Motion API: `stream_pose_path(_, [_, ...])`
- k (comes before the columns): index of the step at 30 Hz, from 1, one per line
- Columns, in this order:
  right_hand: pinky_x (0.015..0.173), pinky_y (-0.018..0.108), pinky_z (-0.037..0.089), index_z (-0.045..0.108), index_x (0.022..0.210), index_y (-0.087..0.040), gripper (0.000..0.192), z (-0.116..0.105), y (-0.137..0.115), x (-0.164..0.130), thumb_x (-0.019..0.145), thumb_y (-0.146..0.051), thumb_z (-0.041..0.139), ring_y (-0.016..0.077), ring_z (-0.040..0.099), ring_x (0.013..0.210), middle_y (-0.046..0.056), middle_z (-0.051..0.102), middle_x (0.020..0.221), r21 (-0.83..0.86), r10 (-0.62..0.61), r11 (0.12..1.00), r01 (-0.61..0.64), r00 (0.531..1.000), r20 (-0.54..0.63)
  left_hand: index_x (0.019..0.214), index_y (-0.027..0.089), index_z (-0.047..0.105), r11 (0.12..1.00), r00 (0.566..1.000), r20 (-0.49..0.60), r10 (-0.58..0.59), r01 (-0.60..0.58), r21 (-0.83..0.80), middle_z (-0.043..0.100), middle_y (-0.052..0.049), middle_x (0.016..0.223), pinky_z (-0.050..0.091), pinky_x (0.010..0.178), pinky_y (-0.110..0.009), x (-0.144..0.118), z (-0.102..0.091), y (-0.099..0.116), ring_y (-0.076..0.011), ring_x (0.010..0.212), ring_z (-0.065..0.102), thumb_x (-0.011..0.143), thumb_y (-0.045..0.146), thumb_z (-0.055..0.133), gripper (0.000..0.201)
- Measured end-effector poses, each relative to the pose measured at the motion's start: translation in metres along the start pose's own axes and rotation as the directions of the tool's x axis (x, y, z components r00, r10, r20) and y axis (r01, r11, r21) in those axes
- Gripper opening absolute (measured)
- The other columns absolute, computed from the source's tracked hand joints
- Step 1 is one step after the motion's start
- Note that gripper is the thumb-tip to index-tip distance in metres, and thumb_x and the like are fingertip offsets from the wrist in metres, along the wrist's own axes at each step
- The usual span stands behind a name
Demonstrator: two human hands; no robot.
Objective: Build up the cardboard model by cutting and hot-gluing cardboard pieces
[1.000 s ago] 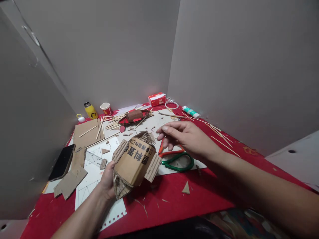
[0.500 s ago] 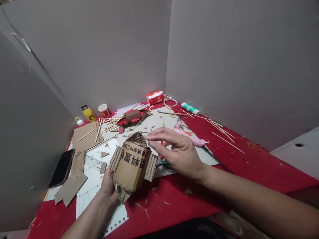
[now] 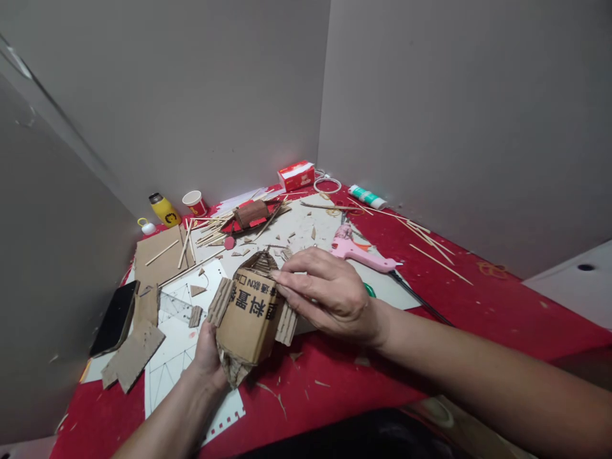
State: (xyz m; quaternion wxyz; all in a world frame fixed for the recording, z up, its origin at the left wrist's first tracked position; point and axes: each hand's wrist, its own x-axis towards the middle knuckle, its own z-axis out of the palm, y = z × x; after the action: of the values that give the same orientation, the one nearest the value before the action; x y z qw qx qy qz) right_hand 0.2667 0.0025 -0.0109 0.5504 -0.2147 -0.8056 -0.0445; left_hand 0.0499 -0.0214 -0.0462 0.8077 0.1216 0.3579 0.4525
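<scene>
The cardboard model point(image 3: 251, 312), a small house-like build with black printed characters on its top panel and strips of corrugated board along both flanks, is held above the near part of the red table point(image 3: 335, 376). The left hand point(image 3: 208, 350) grips it from below at its near left corner, fingers curled under and mostly hidden by the board, thumb up against the side. The right hand point(image 3: 325, 293) comes in from the right with its fingers closed lightly on the model's far right edge, thumb and forefinger pinching at the top corner while the other fingers lie along the corrugated strip there.

Just behind the right hand, past the model, a pink glue gun point(image 3: 361, 250) lies on a pale sheet, its black cord trailing off to the right. A green scissor handle point(image 3: 370, 290) peeps out beside the right wrist. Left of the model lie loose cardboard scraps point(image 3: 136, 350) on a white ruled sheet point(image 3: 176, 347), and further left a black phone point(image 3: 115, 317) near the table's edge. Beyond the model, towards the far wall, a heap of thin wooden sticks point(image 3: 215, 233) surrounds a small brown roll on a red piece point(image 3: 251, 213). Behind those stand a yellow bottle point(image 3: 162, 209) and a paper cup point(image 3: 196, 203); to their right, a red-and-white box point(image 3: 296, 175), a white ring point(image 3: 327, 185) and a white and green tube point(image 3: 367, 197). More sticks point(image 3: 430, 245) lie scattered far right of the model.
</scene>
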Motion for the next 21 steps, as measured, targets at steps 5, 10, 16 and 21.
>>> stream_pose_path(5, [0.069, 0.037, 0.055, 0.067, 0.107, -0.014, 0.022, 0.000, 0.001, -0.001, 0.088, -0.013, 0.058, 0.0208, 0.063, 0.080, 0.011, 0.070, 0.085, -0.027, -0.032, 0.999, 0.033, 0.999, 0.028, 0.127, 0.005, 0.059, 0.998, 0.968, -0.245, 0.054, -0.049, 0.028, 0.076, -0.012, 0.077, 0.058, 0.085, -0.043, -0.005, 0.023, 0.000, -0.0285, 0.086, 0.074, 0.091, 0.023, 0.036, 0.046])
stream_pose_path(10, [0.077, 0.039, 0.057, 0.054, 0.133, -0.017, 0.043, -0.003, 0.002, 0.000, 0.091, -0.021, 0.059, 0.0212, 0.067, 0.090, 0.011, 0.073, 0.098, 0.024, 0.015, 1.000, -0.016, 1.000, 0.020, 0.124, 0.008, 0.061, 0.998, 0.984, -0.176, 0.023, -0.013, 0.060, 0.076, -0.009, 0.073, 0.060, 0.079, -0.043, -0.007, 0.020, -0.001, -0.0271, 0.078, 0.075, 0.090, 0.023, 0.038, 0.043])
stream_pose_path(16, [0.077, 0.038, 0.058, 0.062, 0.126, -0.018, 0.036, -0.001, 0.001, 0.000, 0.090, -0.017, 0.060, 0.0205, 0.068, 0.092, 0.012, 0.073, 0.098, 0.135, 0.034, 0.990, -0.042, 0.998, 0.060, 0.099, 0.011, 0.071, 1.000, 0.995, -0.095, 0.005, -0.005, -0.005, 0.073, -0.008, 0.062, 0.060, 0.080, -0.038, -0.008, 0.020, -0.006, -0.0263, 0.078, 0.075, 0.086, 0.023, 0.043, 0.034])
stream_pose_path(21, [0.081, 0.036, 0.058, 0.069, 0.111, -0.021, 0.025, 0.005, -0.003, -0.004, 0.088, -0.014, 0.064, 0.0186, 0.069, 0.095, 0.009, 0.073, 0.100, 0.259, 0.228, 0.938, -0.230, 0.973, 0.039, 0.078, 0.015, 0.070, 1.000, 0.989, -0.147, 0.001, -0.003, -0.015, 0.071, -0.007, 0.057, 0.059, 0.085, -0.039, -0.008, 0.021, -0.008, -0.0270, 0.083, 0.075, 0.085, 0.024, 0.044, 0.029])
